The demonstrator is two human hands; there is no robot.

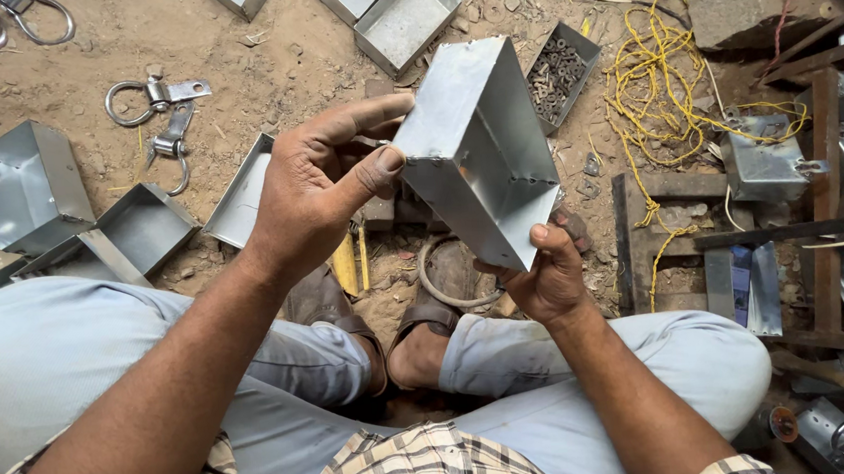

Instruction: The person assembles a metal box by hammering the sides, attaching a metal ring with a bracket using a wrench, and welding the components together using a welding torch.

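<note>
Together, both hands held a metal box [480, 147] above the dirt floor [268, 68]: the left hand [323, 185] pinched its 9 o'clock edge, the right hand [546, 277] gripped its 6 o'clock corner. Yellow cord [661, 88] lay at 3 o'clock.

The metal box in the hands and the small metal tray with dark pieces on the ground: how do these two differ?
The metal box is held in the air, tilted, by the left hand and right hand; the small tray lies on the sandy ground. The box is empty, while the tray holds small dark metal pieces. The box looks larger and deeper. Both are grey sheet metal with folded walls.
</note>
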